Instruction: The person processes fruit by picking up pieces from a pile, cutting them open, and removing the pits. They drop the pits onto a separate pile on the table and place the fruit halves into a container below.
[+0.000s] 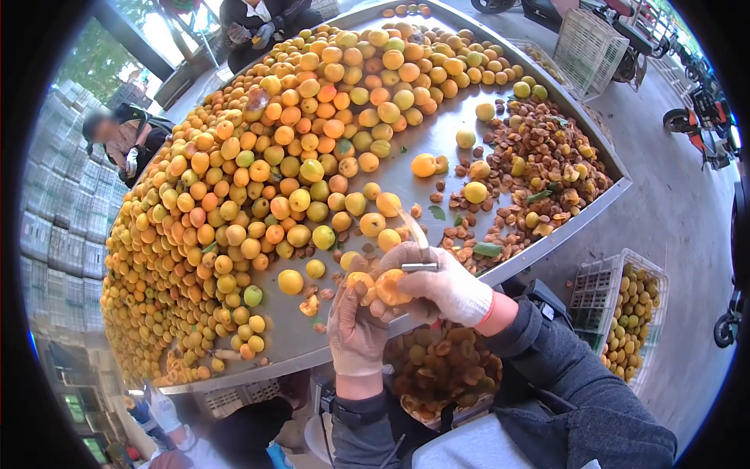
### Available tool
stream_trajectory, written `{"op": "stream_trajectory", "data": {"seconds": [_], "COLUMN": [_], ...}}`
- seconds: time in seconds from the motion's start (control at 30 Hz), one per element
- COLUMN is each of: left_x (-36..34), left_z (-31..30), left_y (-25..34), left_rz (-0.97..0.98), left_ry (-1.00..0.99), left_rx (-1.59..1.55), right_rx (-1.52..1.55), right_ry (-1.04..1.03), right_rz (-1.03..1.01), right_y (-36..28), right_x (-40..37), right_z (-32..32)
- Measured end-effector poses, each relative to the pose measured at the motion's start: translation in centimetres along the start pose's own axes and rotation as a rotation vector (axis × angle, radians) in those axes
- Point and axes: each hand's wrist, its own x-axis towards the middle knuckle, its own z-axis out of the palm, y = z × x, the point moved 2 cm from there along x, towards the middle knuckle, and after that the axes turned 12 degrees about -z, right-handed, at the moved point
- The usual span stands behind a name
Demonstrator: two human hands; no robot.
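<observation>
In a stained white glove, my left hand (355,332) is closed around one half of a split apricot (358,283), its orange flesh facing up. My right hand (453,289), gloved too, grips a small knife (420,238) whose curved blade points up and away, toward the pile. Those same fingers also hold the other apricot half (390,288), right beside the first. Both hands are over the near edge of a metal table (301,344). Loose whole apricots (291,282) lie just beyond my left hand.
A large heap of apricots (312,156) covers the table's left and middle. Brown pits (539,156) are piled at its right corner. Below my hands sits a container of apricot halves (445,367). A crate of apricots (633,313) stands right; other people work around the table.
</observation>
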Motion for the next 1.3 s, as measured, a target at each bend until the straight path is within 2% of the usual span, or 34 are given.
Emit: {"op": "stream_trajectory", "data": {"seconds": [0.07,0.1,0.2,0.27,0.3,0.37,0.4,0.43,0.5,0.53,0.57,0.63,0.67,0.7,0.77,0.8,0.9,0.97,1.03,1.07,1.17,1.23,1.3], "left_x": [0.1,0.2,0.2,0.0,-0.1,0.0,0.0,-0.1,-0.1,-0.1,-0.3,-0.2,-0.1,0.0,0.5,0.8,1.0,1.1,1.5,1.7,2.1,2.4,2.6], "left_z": [-0.3,-0.4,-0.5,-0.5,-0.5,-1.0,-1.3,-1.7,-1.9,-1.5,-0.5,0.1,0.0,-0.2,-1.2,-1.5,-0.4,0.6,0.7,0.3,0.0,0.0,0.5], "left_y": [0.1,0.1,0.7,0.8,0.7,0.6,0.6,0.6,0.6,0.5,0.4,-0.1,-0.4,-0.8,-1.6,-2.0,-2.8,-2.9,-3.0,-3.0,-2.9,-2.5,-1.9], "left_rz": [-0.004,-0.009,0.040,0.031,0.023,0.010,-0.003,-0.002,-0.035,-0.036,-0.051,-0.072,-0.116,-0.159,-0.209,-0.249,-0.259,-0.288,-0.316,-0.295,-0.250,-0.221,-0.188], "left_ry": [-0.010,-0.022,-0.018,-0.021,-0.027,-0.013,0.004,0.006,-0.019,-0.019,-0.023,-0.027,-0.023,-0.019,-0.007,0.005,0.072,0.087,0.102,0.150,0.247,0.294,0.225], "left_rx": [-0.060,-0.120,-0.096,-0.045,0.001,0.017,0.034,0.032,0.070,0.069,0.079,0.088,0.046,0.005,-0.021,-0.048,0.105,0.114,0.125,0.208,0.409,0.528,0.609], "right_rx": [0.227,0.421,0.443,-0.179,-0.179,-1.127,-0.995,-0.995,-0.600,-0.322,-0.323,0.159,0.304,0.305,0.478,0.458,0.429,0.361,0.084,0.140,0.151,0.151,-0.218], "right_ry": [0.056,-0.015,-0.043,0.139,0.142,0.084,0.094,0.091,0.151,0.226,0.229,0.338,0.457,0.466,0.487,0.577,0.609,0.559,0.387,0.318,0.288,0.298,0.330], "right_rz": [0.147,0.107,0.080,0.021,0.021,-0.505,-0.305,-0.303,-0.232,-0.064,-0.063,-0.209,-0.282,-0.281,-0.529,-0.558,-0.580,-0.574,-0.633,-0.600,-0.531,-0.557,-0.663], "right_y": [-0.4,-0.4,-0.2,-0.9,-0.1,0.5,0.7,0.5,-0.3,-1.4,-1.4,-1.5,-1.5,-1.3,-1.4,-1.5,-1.7,-1.9,-2.0,-2.0,-1.6,-1.5,-1.4], "right_x": [-0.1,-0.2,0.2,0.6,0.9,1.7,1.8,1.7,1.7,1.3,1.2,1.0,1.2,1.3,1.5,1.8,1.9,1.5,1.4,1.5,2.3,2.7,3.0], "right_z": [-0.2,-0.3,-0.8,-1.0,-1.6,-2.6,-3.1,-3.0,-2.3,-1.7,-1.7,-2.0,-1.6,-1.7,-2.1,-1.8,-1.6,-1.7,-1.4,-1.4,-1.2,-1.4,-1.5]}}
